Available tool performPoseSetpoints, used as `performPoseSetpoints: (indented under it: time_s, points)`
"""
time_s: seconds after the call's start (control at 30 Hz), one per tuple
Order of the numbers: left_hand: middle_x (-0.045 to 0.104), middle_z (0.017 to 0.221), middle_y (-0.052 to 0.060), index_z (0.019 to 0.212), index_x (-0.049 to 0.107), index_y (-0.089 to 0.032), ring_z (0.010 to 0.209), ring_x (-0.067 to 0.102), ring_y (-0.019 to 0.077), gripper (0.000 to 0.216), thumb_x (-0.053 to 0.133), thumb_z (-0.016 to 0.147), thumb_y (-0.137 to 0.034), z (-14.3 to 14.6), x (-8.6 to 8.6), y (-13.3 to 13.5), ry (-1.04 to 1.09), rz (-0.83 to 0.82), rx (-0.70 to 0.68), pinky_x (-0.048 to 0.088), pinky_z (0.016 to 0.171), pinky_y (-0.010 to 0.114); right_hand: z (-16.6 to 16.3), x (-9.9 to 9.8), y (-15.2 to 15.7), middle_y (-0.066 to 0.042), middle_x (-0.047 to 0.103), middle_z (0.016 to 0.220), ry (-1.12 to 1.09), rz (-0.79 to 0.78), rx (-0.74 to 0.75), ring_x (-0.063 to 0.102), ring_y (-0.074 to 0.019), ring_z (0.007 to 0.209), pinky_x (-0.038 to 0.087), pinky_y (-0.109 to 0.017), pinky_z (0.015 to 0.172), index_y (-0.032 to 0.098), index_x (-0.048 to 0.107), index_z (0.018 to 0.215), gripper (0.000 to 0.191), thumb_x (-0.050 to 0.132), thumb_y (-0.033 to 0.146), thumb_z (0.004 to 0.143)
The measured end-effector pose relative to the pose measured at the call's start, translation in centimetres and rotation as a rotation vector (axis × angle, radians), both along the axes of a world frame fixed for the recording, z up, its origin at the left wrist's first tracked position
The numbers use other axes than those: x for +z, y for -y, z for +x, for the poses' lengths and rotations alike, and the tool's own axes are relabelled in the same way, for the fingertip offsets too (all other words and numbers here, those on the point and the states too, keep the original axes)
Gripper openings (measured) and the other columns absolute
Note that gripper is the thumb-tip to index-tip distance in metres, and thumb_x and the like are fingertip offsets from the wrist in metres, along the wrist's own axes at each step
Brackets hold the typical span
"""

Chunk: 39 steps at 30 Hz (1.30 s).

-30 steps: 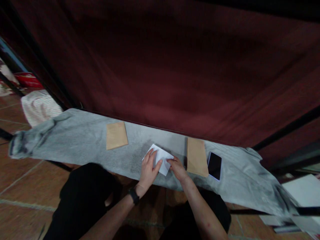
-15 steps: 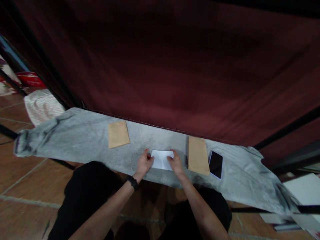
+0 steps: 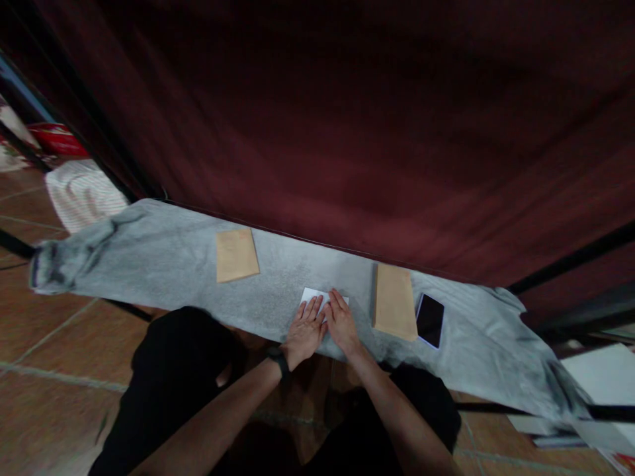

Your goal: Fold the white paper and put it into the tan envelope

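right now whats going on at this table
A person presses both hands flat on a small white paper lying on a grey cloth that covers the table. The left hand and right hand sit side by side and hide most of the sheet. One brown envelope lies off to the left, another brown envelope to the right, with a dark phone beside it.

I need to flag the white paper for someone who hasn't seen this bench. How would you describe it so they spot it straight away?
Find the long grey cloth below the dark red curtain. Near its front edge, both hands, left hand and right hand, press flat on the white paper. It is the only white sheet, between two tan envelopes.
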<state>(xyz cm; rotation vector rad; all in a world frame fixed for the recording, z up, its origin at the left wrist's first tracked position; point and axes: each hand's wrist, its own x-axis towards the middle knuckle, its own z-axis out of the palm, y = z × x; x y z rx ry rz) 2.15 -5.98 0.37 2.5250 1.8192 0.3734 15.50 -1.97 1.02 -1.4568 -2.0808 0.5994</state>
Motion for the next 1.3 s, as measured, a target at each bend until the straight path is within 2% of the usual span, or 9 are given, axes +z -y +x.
performPoseSetpoints:
  time_s: [0.13,0.37,0.63,0.93,1.13,1.3]
  points:
    - [0.035,0.156,0.013,0.148,0.037,-0.012,0.145,0.029,0.0233,0.054,0.034,0.096,-0.025,-0.1,0.0,0.0,-0.047,-0.016,0.0,0.022,0.118,0.044,-0.6,-0.8,1.5,-0.011,0.033,0.156,0.117,-0.051,0.066,0.023,-0.0218,0.147,0.015,-0.045,0.12,0.013,0.036,0.149,0.054,0.03,0.036,0.101]
    - [0.035,0.155,0.016,0.147,0.039,-0.012,0.145,0.03,0.0266,0.056,0.036,0.098,-0.037,-1.0,-0.1,0.1,-0.007,0.006,0.042,0.021,0.118,0.044,0.4,-0.9,2.2,-0.011,0.021,0.16,0.318,-0.085,-0.026,0.013,-0.0212,0.149,0.005,-0.046,0.12,0.013,0.025,0.153,0.058,0.025,0.041,0.102]
    - [0.031,0.157,0.015,0.149,0.037,-0.019,0.145,0.028,0.03,0.063,0.042,0.095,-0.052,-2.7,-0.1,0.5,0.031,0.025,0.053,0.017,0.118,0.05,1.3,-1.4,2.6,-0.014,0.021,0.16,0.374,-0.017,-0.073,0.015,-0.0252,0.149,0.007,-0.048,0.119,0.011,0.025,0.153,0.061,0.03,0.042,0.101]
    - [0.03,0.157,0.018,0.148,0.038,-0.017,0.145,0.027,0.0312,0.064,0.043,0.095,-0.052,-2.7,0.0,0.4,0.003,-0.008,0.056,0.016,0.118,0.051,2.5,-1.6,2.7,-0.015,0.023,0.159,0.398,-0.018,-0.136,0.02,-0.0258,0.147,0.011,-0.047,0.119,0.008,0.024,0.153,0.063,0.031,0.042,0.1]
    - [0.029,0.158,0.016,0.15,0.035,-0.019,0.146,0.025,0.0315,0.064,0.041,0.095,-0.052,-2.7,0.1,0.4,0.003,-0.016,0.051,0.015,0.118,0.054,3.6,-1.7,2.8,-0.015,0.026,0.158,0.397,0.0,-0.122,0.023,-0.0269,0.146,0.016,-0.048,0.118,0.011,0.028,0.152,0.061,0.034,0.04,0.099]
    - [0.031,0.157,0.016,0.148,0.037,-0.014,0.147,0.023,0.03,0.064,0.041,0.095,-0.05,-2.4,0.4,0.2,-0.025,-0.014,0.03,0.01,0.12,0.052,4.3,-1.5,2.9,-0.013,0.028,0.158,0.416,-0.012,-0.1,0.024,-0.0272,0.146,0.016,-0.047,0.117,0.012,0.03,0.151,0.06,0.036,0.039,0.098]
